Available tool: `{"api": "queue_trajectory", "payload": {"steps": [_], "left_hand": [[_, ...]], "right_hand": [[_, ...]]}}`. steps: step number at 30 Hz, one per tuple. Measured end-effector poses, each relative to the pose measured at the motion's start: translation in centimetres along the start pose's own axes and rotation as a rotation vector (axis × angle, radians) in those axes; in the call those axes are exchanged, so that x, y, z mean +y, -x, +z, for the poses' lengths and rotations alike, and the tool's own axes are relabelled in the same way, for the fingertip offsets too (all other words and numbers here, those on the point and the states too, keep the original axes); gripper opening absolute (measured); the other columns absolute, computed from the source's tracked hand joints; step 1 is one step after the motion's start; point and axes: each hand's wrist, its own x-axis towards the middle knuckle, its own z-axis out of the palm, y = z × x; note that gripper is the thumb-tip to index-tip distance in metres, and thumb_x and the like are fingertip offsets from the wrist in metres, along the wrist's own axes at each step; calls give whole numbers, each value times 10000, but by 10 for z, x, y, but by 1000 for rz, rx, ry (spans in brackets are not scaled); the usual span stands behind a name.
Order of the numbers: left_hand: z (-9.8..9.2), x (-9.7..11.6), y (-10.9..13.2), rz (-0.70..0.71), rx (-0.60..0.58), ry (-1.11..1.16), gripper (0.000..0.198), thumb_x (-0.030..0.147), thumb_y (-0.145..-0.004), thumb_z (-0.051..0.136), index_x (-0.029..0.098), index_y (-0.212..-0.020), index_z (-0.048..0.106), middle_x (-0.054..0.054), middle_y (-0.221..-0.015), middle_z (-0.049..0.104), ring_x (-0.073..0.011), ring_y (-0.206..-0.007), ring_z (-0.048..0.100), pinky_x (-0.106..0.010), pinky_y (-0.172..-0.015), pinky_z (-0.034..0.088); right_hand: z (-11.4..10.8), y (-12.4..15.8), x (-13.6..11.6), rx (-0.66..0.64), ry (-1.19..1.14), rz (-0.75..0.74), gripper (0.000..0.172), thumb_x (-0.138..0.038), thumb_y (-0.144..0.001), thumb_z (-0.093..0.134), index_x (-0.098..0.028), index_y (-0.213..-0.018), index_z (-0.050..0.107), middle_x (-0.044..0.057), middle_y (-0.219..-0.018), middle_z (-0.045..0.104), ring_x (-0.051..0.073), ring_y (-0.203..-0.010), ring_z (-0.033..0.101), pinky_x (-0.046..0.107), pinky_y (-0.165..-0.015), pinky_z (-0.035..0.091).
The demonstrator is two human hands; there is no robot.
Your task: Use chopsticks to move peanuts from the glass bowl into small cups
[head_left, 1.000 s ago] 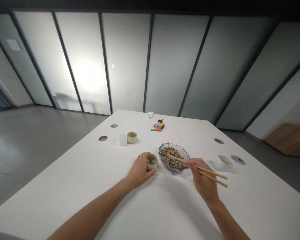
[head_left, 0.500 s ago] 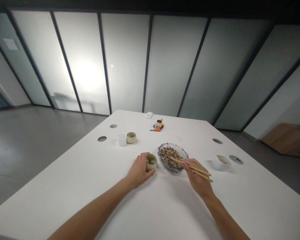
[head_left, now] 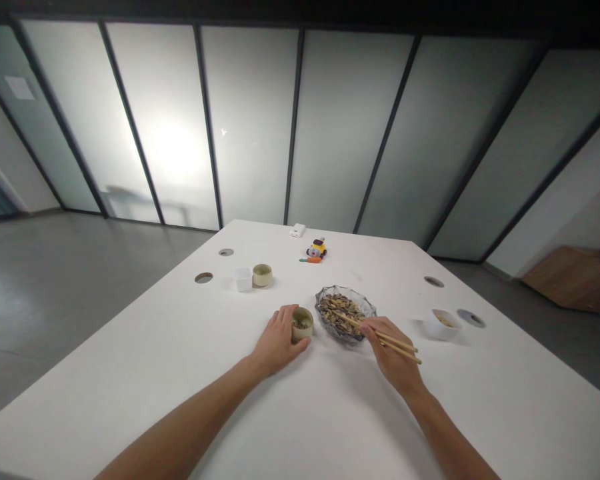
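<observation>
A glass dish [head_left: 330, 321] heaped with sunflower seeds [head_left: 341, 310] stands on the white table [head_left: 330, 413], and everything else is placed from it. The right hand [head_left: 393, 353] lies just right of the dish and nearer the person, its fingers closed narrowly around a pair of wooden chopsticks [head_left: 397, 345]. The sticks lie almost side by side, at a shallow tilt. Their long axis runs from the blunt ends, which stick out past the hand on the right and near side, up and leftward to the tips, which point into the dish and sit among the seeds near its middle.

Just left of the dish, nearly touching its rim, stands a small beige cup [head_left: 303, 324] with something dark inside. The left hand [head_left: 277, 340] wraps it from the left, thumb and fingers curled around its wall.

Right of the dish, apart from it, sits a small white bowl [head_left: 443, 325]. Beyond the dish to the left stand a second beige cup [head_left: 262, 275] and a white square cup [head_left: 243, 279], side by side. Straight beyond the dish lie a yellow toy [head_left: 317, 250] and, farther still, a white power bank [head_left: 297, 231].
</observation>
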Motion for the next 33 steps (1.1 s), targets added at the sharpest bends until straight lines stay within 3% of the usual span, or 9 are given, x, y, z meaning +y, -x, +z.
{"api": "queue_trajectory", "payload": {"steps": [11, 17, 23, 27, 33], "left_hand": [[0, 0, 0, -12, -22, 2, 662, 327, -838, 715, 220, -1433, 446, -149, -1449, 549, -326, -1334, 532, -527, -1184, 408], [2, -1, 0, -14, -11, 2, 670, 330, -838, 712, 220, -1442, 444, -149, -1452, 544, -329, -1349, 521, -527, -1185, 404], [1, 0, 1, -17, -13, -7, 667, 334, -842, 707, 219, -1446, 448, -150, -1450, 546, -336, -1345, 526, -539, -1178, 413], [-1, 0, 1, -16, -4, 0, 666, 332, -836, 716, 228, -1440, 453, -149, -1444, 550, -338, -1347, 530, -546, -1174, 417], [-1, -1, 1, -23, -29, -9, 664, 334, -852, 707, 212, -1443, 431, -151, -1451, 539, -329, -1351, 521, -532, -1190, 404]], "right_hand": [[-6, -4, -2, 54, 15, -12, 303, -459, -1023, 584, -246, -909, 766, 56, -894, 757, 218, -836, 714, 362, -800, 594], [-11, -5, -14, 157, -24, 104, 391, -521, -1030, 533, -237, -892, 764, 74, -915, 743, 231, -856, 707, 374, -794, 592], [-7, -5, -33, 94, -157, 127, 383, -524, -1020, 553, -238, -870, 759, 74, -890, 744, 233, -856, 712, 355, -772, 597], [-13, -7, -25, 135, -23, 81, 411, -546, -1026, 530, -237, -861, 746, 66, -842, 733, 221, -791, 692, 346, -725, 574], [-18, -9, -4, 48, 120, 35, 450, -580, -1029, 508, -244, -826, 728, 48, -802, 718, 212, -747, 675, 343, -700, 553]]}}
